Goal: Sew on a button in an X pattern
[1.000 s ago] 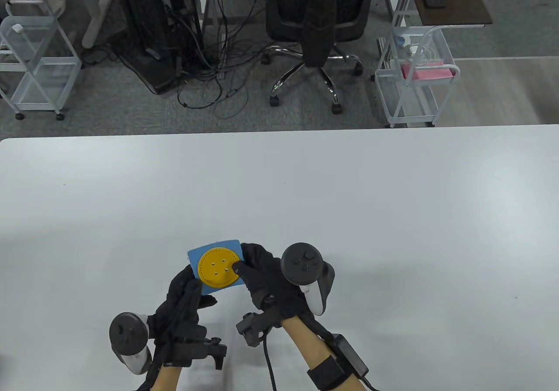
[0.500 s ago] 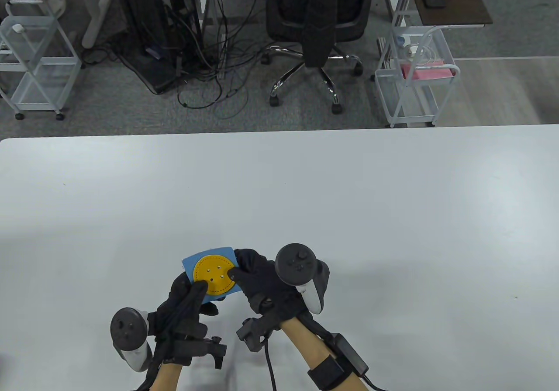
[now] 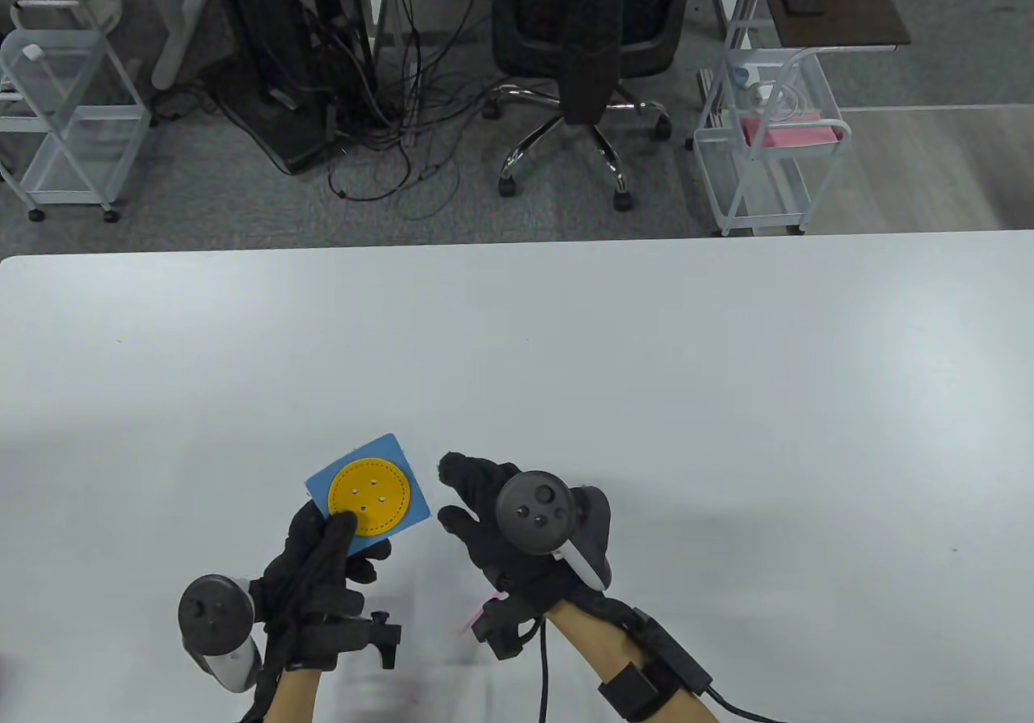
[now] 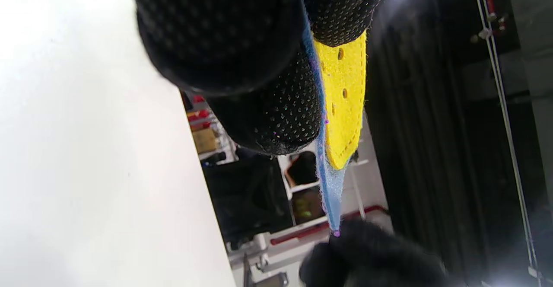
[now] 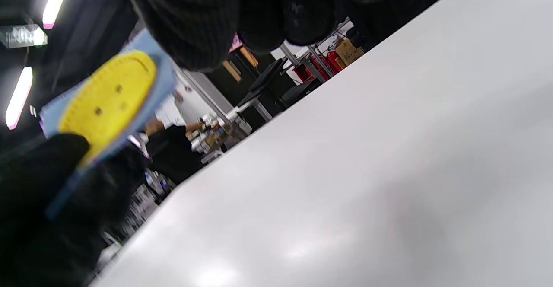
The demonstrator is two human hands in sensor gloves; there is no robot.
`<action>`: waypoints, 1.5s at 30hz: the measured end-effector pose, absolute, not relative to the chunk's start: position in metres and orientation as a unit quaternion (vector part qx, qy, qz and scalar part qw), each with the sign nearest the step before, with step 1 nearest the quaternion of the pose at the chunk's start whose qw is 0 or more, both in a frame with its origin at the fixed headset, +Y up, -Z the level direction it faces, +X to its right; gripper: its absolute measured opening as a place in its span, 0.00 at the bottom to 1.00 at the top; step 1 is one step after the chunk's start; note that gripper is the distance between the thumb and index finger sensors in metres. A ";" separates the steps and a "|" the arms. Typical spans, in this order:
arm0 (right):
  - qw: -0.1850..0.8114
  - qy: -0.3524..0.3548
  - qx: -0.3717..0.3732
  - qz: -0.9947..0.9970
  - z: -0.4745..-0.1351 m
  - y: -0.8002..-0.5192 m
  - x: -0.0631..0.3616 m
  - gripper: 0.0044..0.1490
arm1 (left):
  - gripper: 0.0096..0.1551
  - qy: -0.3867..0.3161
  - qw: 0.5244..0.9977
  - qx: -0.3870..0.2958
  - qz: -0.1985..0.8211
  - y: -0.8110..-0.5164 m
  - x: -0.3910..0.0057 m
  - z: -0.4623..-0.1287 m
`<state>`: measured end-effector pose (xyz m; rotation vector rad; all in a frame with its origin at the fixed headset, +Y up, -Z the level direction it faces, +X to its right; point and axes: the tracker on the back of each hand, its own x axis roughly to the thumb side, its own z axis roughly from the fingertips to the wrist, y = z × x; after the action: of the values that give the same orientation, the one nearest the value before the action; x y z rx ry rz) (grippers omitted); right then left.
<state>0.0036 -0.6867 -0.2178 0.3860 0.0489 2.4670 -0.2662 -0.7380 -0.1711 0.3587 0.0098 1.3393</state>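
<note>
A blue felt square [image 3: 400, 452] carries a round yellow button [image 3: 370, 495] with four holes. My left hand [image 3: 339, 527] pinches the piece at its near left corner, thumb on the yellow face, and holds it above the white table [image 3: 646, 367]. In the left wrist view the button [image 4: 345, 101] and felt [image 4: 330, 192] show edge-on between my fingers [image 4: 268, 118]. My right hand [image 3: 448, 490] hovers just right of the piece, apart from it, fingers loosely spread and holding nothing I can see. The right wrist view shows the button [image 5: 108, 101] to the left.
A small pink streak [image 3: 475, 616] shows by my right wrist; I cannot tell what it is. Beyond the table's far edge stand an office chair [image 3: 594, 36], tangled cables [image 3: 388, 133] and two white wire carts [image 3: 767, 149].
My right hand has let go of the piece's right edge and drawn slightly away. My left hand has carried the piece a little to the left and turned it.
</note>
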 end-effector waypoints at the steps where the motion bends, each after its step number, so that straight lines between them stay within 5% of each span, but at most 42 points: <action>1: 0.289 0.027 0.162 0.943 -0.216 -0.689 0.005 0.34 | 0.21 0.007 0.769 0.166 0.617 -0.738 -0.267 -0.171; 7: 0.095 0.098 0.220 0.966 -0.204 -0.723 0.010 0.32 | 0.21 0.014 0.766 0.163 0.622 -0.739 -0.266 -0.171; 19: 0.042 0.180 0.250 0.950 -0.198 -0.768 -0.005 0.33 | 0.21 0.017 0.750 0.156 0.643 -0.738 -0.265 -0.171; 28: 0.061 0.148 0.245 0.956 -0.200 -0.770 -0.012 0.23 | 0.21 0.018 0.752 0.151 0.641 -0.739 -0.265 -0.171; 45: 0.018 0.127 0.254 0.959 -0.194 -0.771 -0.020 0.23 | 0.21 0.031 0.731 0.137 0.668 -0.740 -0.264 -0.171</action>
<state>-0.0204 -0.7710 -0.1942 0.7899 0.3941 2.9774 -0.2643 -0.7405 -0.1712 0.3019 0.0676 1.4698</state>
